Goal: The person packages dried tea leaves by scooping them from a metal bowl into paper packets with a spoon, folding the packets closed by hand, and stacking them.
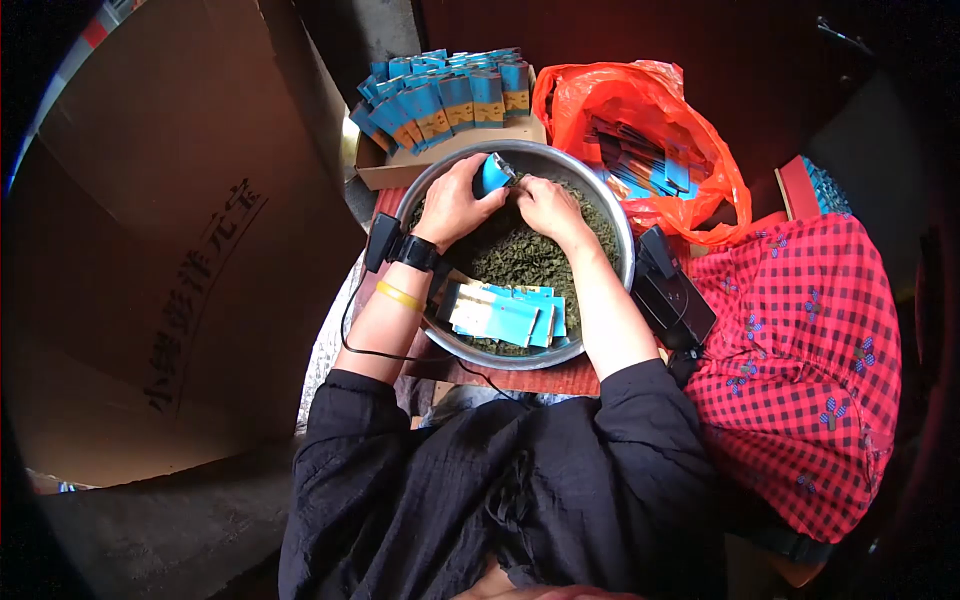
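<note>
My left hand (452,207) is closed around a small blue paper packet (493,175), tilted with its open end toward the right. Close against that opening is my right hand (550,210), its fingers bunched together; dark green bits show at the fingertips. Both hands are over the far half of a round metal basin (628,250). Crumbled dried green leaves (505,250) cover the inside of the basin. Several flat blue packets (500,316) lie in an overlapping pile on the leaves at the near side.
Behind the basin, a cardboard box (395,178) holds rows of upright blue-and-yellow packets (440,105). An orange-red plastic bag (715,165) contains more packets. A dark device (682,312) and red checkered cloth (800,350) are at right. Large cardboard (190,250) stands left.
</note>
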A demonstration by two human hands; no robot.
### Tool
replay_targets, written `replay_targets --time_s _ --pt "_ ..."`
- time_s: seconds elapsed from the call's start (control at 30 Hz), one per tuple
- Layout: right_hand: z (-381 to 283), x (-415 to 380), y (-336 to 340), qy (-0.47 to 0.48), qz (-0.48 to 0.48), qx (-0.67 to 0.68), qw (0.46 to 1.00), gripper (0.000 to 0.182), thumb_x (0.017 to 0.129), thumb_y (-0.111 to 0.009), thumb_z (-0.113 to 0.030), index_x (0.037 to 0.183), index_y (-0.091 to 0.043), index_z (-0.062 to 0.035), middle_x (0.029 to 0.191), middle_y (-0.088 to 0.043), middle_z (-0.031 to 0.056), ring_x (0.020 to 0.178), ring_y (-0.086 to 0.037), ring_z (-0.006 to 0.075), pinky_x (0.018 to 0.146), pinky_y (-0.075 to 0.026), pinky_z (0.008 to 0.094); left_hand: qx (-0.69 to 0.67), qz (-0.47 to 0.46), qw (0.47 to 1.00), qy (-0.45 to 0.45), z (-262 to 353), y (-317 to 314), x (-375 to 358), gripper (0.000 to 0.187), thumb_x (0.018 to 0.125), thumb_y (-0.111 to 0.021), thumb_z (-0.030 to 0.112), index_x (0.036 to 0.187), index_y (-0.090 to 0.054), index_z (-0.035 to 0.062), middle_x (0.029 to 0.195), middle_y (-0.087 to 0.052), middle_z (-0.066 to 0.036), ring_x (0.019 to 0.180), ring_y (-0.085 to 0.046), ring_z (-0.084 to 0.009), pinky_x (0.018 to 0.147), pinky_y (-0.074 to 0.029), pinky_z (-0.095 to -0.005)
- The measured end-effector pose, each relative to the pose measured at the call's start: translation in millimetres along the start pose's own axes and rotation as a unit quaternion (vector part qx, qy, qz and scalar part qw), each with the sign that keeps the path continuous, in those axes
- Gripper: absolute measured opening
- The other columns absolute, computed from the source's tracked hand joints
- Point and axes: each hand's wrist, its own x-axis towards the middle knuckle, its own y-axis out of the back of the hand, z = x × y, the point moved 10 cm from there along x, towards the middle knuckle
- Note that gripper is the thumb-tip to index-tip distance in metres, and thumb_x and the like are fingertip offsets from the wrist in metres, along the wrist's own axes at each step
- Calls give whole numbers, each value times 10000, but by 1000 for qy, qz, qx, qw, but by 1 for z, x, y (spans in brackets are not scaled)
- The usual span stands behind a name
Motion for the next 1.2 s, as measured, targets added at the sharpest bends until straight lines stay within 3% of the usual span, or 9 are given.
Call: replay_targets --time_s 0.13,0.3,0.33,0.47,0.5,0.63,0.93,1.1,1.2 --pt "25 17 -1 -45 12 98 994 334 930 -534 -314 874 -675 -17 705 -680 98 682 -659 201 649 -498 350 -2 0 1000 4 0 3 -1 591 754 -726 335 1238 -568 36 1179 -623 -200 1091 -599 -365 923 -487 -437" --pt "46 16 38 -97 139 192 967 316 942 -529 -307 891 -678 -33 649 -632 46 626 -610 149 603 -472 313 -11 -11 1000 9 2 2 0 596 751 -722 339 1241 -565 36 1184 -619 -201 1092 -598 -366 934 -484 -436" --pt "44 9 51 -92 178 202 959 374 938 -494 -368 903 -678 -44 761 -687 137 771 -683 287 713 -499 396 -12 -10 1000 9 2 2 0 596 751 -722 339 1241 -565 36 1184 -619 -201 1092 -598 -366 934 -484 -436" --pt "14 -4 77 24 277 263 924 307 971 -507 -300 926 -655 -35 700 -663 106 693 -670 246 635 -496 371 -7 -19 1000 1 6 0 -2 612 746 -724 340 1249 -556 34 1188 -616 -205 1092 -597 -366 937 -482 -437" --pt "2 -7 78 45 277 245 928 289 966 -532 -299 912 -648 -39 699 -662 122 694 -669 285 649 -505 382 -5 -24 1000 -2 6 0 -2 618 745 -725 340 1252 -553 32 1188 -615 -207 1093 -597 -366 937 -482 -438" --pt "-64 -24 68 221 255 113 935 195 945 -572 -242 905 -649 -67 897 -679 120 868 -648 316 743 -505 419 -5 -35 999 -12 5 -3 -1 625 747 -727 343 1256 -547 29 1188 -614 -209 1087 -598 -373 931 -484 -443" --pt "-88 -41 80 304 307 24 901 115 906 -642 -171 929 -646 -58 860 -665 105 806 -629 308 691 -495 385 6 -14 1000 -15 2 -1 0 613 756 -726 338 1253 -547 27 1182 -616 -212 1079 -603 -373 914 -491 -446" --pt "-45 -29 93 180 374 46 909 193 954 -564 -221 946 -650 -48 862 -671 139 845 -629 337 741 -494 431 -12 13 1000 16 1 7 1 592 753 -724 327 1235 -556 28 1155 -626 -211 1062 -606 -377 909 -490 -444" --pt "-17 -3 55 52 187 -57 979 251 942 -528 -279 976 -661 -69 949 -677 193 919 -641 372 795 -497 475 -25 67 997 4 3 16 1 576 753 -728 306 1225 -555 26 1144 -628 -207 1055 -608 -374 897 -494 -436"
